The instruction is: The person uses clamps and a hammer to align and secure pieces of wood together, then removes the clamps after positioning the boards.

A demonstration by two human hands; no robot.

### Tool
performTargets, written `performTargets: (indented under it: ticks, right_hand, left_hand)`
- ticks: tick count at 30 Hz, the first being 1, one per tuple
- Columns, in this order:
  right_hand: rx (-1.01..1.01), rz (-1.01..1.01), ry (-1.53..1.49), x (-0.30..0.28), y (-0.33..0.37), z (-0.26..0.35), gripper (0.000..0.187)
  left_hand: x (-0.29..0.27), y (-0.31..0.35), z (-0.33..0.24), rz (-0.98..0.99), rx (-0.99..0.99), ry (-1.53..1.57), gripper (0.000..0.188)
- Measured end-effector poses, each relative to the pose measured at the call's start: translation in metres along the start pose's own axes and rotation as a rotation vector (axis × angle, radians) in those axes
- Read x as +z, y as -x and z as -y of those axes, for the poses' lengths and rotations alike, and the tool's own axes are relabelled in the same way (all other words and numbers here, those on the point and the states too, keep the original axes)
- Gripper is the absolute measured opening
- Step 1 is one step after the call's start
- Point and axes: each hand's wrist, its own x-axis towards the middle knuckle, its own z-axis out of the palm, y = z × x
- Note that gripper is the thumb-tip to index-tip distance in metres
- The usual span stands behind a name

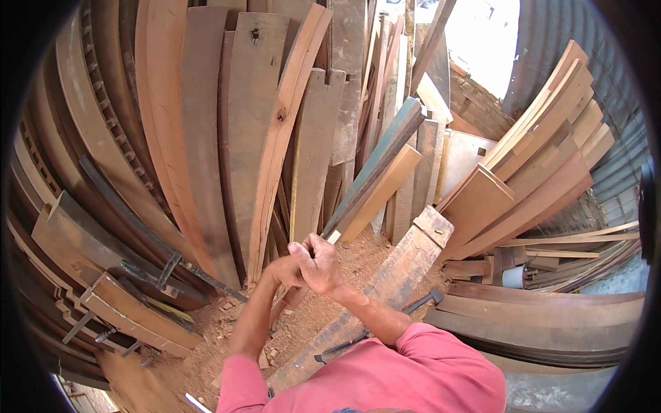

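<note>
My left hand [288, 272] and my right hand [321, 267] are pressed together in front of me, the right one overlapping the left. Both look closed, with fingers curled. A short pale strip [334, 237] shows just beyond the right hand; whether it is gripped, or part of something held, I cannot make out. Right below the hands is a reddish piece of wood [288, 303], partly covered by my left wrist. The palms and most fingertips are hidden.
A worn plank [385, 279] slants beside my right forearm, with a dark metal bar clamp [420, 303] by it. Sawdust [313, 327] and wood chips cover the ground. Tall boards [258, 110] lean ahead, clamped timber [141, 313] lies left, and stacked planks [544, 313] lie right.
</note>
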Motion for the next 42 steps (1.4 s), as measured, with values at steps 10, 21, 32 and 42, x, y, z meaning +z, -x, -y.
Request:
performTargets:
  ticks: [10,21,32,42]
  right_hand:
    - [-0.015,0.291,-0.036,-0.017,-0.04,-0.021,0.049]
    - [-0.066,-0.065,-0.136,0.053,-0.051,-0.027,0.022]
    - [0.069,-0.226,-0.184,0.027,-0.025,-0.063,0.029]
    - [0.029,0.384,-0.421,0.039,-0.071,-0.054,0.038]
  left_hand:
    - [0.008,-0.034,-0.001,-0.274,0.149,-0.188,0.043]
    - [0.008,-0.008,-0.049,-0.856,-0.34,-0.259,0.064]
    - [-0.027,0.156,-0.055,-0.028,-1.107,-0.59,0.093]
    - [0.002,0.168,-0.03,-0.12,-1.073,-0.489,0.069]
